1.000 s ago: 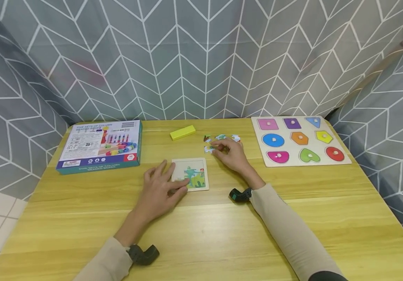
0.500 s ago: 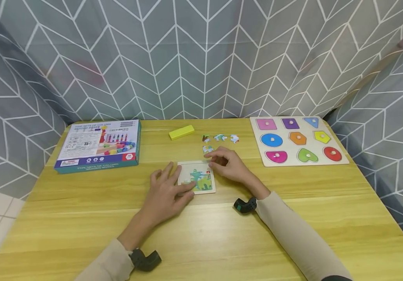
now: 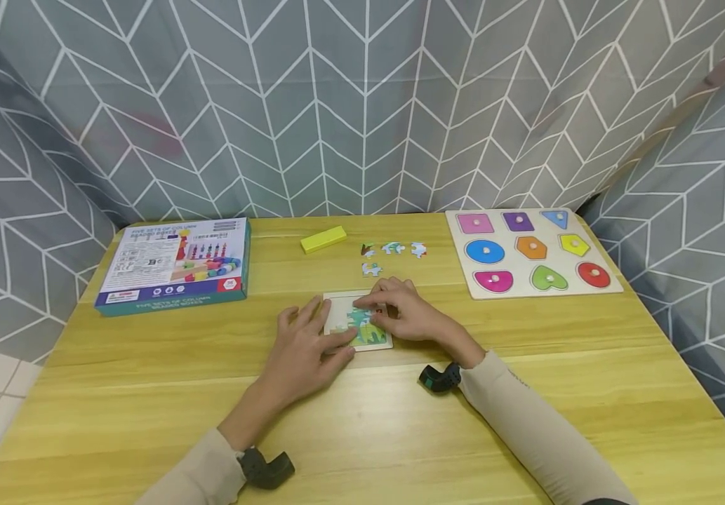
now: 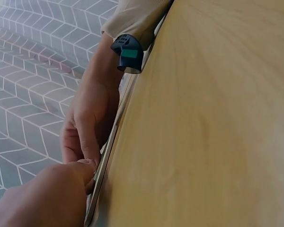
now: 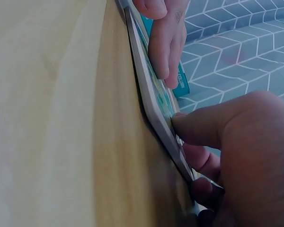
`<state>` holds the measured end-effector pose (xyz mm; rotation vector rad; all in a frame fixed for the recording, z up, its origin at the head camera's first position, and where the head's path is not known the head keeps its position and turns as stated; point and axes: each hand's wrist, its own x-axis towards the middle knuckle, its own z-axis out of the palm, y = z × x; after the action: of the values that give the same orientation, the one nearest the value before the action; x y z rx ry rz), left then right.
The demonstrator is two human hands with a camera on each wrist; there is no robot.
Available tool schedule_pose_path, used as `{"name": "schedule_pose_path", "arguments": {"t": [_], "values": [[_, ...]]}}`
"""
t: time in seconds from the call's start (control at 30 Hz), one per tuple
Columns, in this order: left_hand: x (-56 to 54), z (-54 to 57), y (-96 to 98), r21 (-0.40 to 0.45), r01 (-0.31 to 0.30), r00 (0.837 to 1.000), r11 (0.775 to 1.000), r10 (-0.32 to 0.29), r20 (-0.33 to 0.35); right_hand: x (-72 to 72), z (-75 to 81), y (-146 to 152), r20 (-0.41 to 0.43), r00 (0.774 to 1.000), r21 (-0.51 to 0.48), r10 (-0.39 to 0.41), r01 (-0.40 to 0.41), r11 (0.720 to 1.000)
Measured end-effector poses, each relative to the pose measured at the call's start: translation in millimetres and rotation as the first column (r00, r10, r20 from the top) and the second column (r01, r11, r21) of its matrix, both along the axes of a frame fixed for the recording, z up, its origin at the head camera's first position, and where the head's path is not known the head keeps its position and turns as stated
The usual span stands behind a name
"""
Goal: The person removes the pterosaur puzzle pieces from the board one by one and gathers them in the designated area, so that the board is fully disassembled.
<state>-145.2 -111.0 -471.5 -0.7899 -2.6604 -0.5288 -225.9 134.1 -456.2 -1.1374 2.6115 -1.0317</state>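
A small square jigsaw board [image 3: 337, 308] with a pale tray and green-teal pieces lies in front of me. My left hand [image 3: 305, 351] rests over its left edge, fingers extended and thumb along the near side. Above the board's upper right part is my right hand [image 3: 409, 312], index finger and thumb bent toward each other over a puzzle piece, mostly hidden by the fingers. In the right wrist view, my right thumb [image 5: 199, 125] touches the picture surface and other fingers sit by the board's edge. Several loose puzzle pieces [image 3: 394, 247] lie beyond the board.
A yellow block [image 3: 323, 240] lies near the table's far edge. At the left is a boxed bead set [image 3: 173, 266]. A knobbed shape board [image 3: 507, 263] lies at the right. Behind the table hangs a grey patterned curtain [image 3: 337, 105].
My right hand has come from the loose pieces down and left onto the board. My left hand stays at the board, which appears slightly farther right in the view.
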Motion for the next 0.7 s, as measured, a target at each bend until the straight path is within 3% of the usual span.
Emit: {"name": "schedule_pose_path", "arguments": {"t": [0.27,0.53,0.7], "values": [[2.2,-1.3,-3.9,0.057,0.026,0.999,0.998,-0.028,0.037,1.7,-0.1,-1.8,-0.016,1.0,0.031,0.013,-0.012,0.999],[1.6,-2.5,-4.5,0.042,0.03,0.998,0.999,-0.033,0.049,1.3,1.6,-1.0,-0.015,1.0,0.064,0.025,-0.024,0.998],[0.5,-2.6,-5.6,0.027,0.067,0.997,0.997,-0.067,0.036,0.7,3.0,-0.1,-0.009,1.0,0.076,0.03,-0.029,0.997]]}}
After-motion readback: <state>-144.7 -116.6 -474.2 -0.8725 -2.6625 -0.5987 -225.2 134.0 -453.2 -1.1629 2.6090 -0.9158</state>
